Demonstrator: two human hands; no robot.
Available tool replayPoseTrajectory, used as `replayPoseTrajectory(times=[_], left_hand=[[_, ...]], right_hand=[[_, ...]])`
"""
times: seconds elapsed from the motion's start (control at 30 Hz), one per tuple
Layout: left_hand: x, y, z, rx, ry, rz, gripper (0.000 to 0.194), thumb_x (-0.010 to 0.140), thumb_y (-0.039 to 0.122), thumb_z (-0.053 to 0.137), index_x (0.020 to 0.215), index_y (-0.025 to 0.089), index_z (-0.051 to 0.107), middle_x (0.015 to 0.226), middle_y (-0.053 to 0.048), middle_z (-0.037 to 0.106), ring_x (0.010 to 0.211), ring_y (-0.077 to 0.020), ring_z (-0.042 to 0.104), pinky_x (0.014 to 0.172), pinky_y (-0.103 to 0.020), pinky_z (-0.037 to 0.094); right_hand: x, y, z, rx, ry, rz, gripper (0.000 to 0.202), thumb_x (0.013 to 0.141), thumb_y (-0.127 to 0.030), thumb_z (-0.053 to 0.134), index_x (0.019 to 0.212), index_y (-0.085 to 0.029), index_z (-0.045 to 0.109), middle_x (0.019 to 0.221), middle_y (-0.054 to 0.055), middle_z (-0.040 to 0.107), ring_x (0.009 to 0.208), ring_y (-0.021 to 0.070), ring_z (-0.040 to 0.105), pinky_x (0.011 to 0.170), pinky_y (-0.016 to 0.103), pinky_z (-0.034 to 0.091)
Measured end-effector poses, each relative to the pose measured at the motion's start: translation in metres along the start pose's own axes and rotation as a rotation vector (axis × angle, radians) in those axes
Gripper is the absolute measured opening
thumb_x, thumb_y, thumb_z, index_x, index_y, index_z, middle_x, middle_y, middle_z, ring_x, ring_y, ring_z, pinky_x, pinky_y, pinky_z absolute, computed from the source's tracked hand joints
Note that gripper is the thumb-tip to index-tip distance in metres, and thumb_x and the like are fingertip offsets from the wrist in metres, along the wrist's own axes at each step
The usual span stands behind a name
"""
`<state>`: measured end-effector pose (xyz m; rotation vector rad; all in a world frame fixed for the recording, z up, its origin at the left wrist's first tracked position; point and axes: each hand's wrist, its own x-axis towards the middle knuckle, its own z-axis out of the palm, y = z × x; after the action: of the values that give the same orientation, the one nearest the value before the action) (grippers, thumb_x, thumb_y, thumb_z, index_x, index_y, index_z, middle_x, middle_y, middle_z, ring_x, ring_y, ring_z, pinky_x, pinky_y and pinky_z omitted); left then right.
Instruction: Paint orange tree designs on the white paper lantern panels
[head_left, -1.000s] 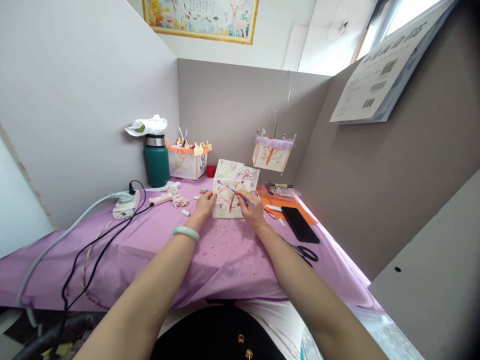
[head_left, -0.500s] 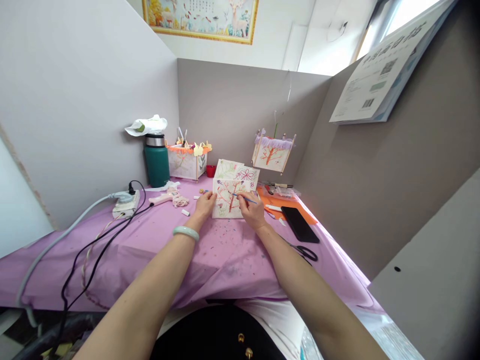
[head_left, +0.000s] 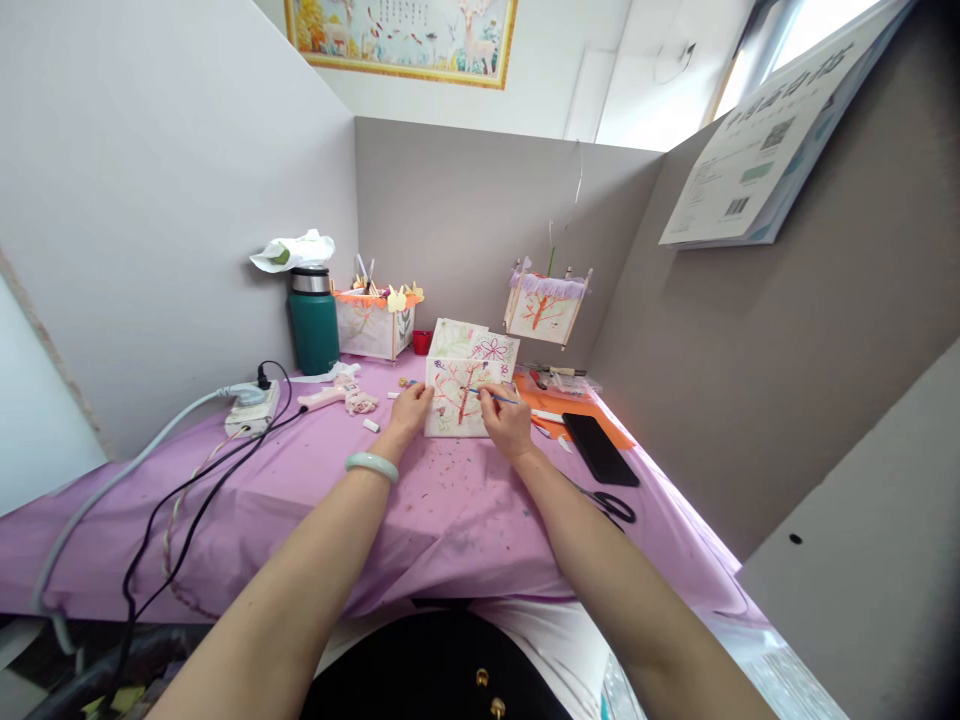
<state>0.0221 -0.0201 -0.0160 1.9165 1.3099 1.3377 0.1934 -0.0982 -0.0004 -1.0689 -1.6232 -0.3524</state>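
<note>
A white panel with a red-branched tree drawing leans in front of other drawn panels on the pink cloth. My left hand is closed on its left edge, thumb in front and a pale green bangle on the wrist. In my right hand is a thin blue paintbrush, pinched between thumb and fingers. Its tip is at the tree's trunk; whether it touches the surface is too small to tell. Colored crumbs are scattered on the cloth below the panel.
Scissors, a black phone and an orange sheet lie at right. A drawn lantern hangs at the back. A green bottle, a decorated box and a power strip with cables are at left.
My right hand has shifted slightly right, and the paintbrush tip has moved from the tree's upper branches down and right to near the trunk. My left hand and the panel stay put.
</note>
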Motion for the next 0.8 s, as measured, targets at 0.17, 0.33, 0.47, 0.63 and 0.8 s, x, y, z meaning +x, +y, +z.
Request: replayPoseTrajectory(times=[0.17,0.33,0.47,0.63,0.8], left_hand=[[0.0016,-0.0032,0.0015,-0.028,-0.003,-0.005,0.028,0.075,0.038,0.039,0.067,0.016,0.056,0.066,-0.001,0.056,0.064,-0.0141,0.048,0.054,-0.023,0.033],[0.0028,-0.0061,0.0028,-0.042,-0.005,0.001,0.029,0.074,0.038,0.039,0.069,0.016,0.057,0.066,-0.001,0.056,0.063,-0.0139,0.048,0.053,-0.023,0.033],[0.0030,-0.0056,0.0028,-0.039,0.001,0.009,0.029,0.074,0.039,0.040,0.068,0.016,0.057,0.065,-0.001,0.055,0.062,-0.0137,0.047,0.053,-0.023,0.033],[0.0032,-0.0053,0.0028,-0.042,0.003,0.006,0.029,0.074,0.039,0.040,0.067,0.016,0.056,0.063,0.000,0.054,0.061,-0.0135,0.046,0.053,-0.023,0.033],[0.0034,-0.0066,0.0037,-0.049,0.007,-0.008,0.029,0.074,0.038,0.041,0.067,0.016,0.057,0.064,-0.001,0.055,0.062,-0.0135,0.046,0.052,-0.023,0.033]], right_hand=[[0.0000,0.0001,0.0017,0.052,-0.019,-0.030,0.021,0.085,-0.026,0.044,0.093,-0.020,0.063,0.091,0.004,0.067,0.082,0.0152,0.061,0.075,0.027,0.046],[-0.0002,0.0011,0.0025,0.093,-0.050,-0.039,0.022,0.086,-0.028,0.045,0.097,-0.021,0.063,0.097,0.004,0.066,0.085,0.0156,0.062,0.076,0.028,0.048],[0.0001,0.0009,0.0021,0.116,-0.053,-0.051,0.022,0.086,-0.027,0.046,0.098,-0.022,0.063,0.098,0.004,0.066,0.088,0.0155,0.062,0.079,0.028,0.048],[0.0005,-0.0001,0.0018,0.121,-0.050,-0.062,0.022,0.086,-0.026,0.045,0.100,-0.022,0.062,0.101,0.004,0.065,0.093,0.0155,0.060,0.083,0.029,0.047],[0.0010,-0.0018,0.0006,0.124,-0.071,-0.069,0.021,0.086,-0.026,0.044,0.097,-0.022,0.062,0.098,0.004,0.065,0.091,0.0152,0.060,0.082,0.028,0.047]])
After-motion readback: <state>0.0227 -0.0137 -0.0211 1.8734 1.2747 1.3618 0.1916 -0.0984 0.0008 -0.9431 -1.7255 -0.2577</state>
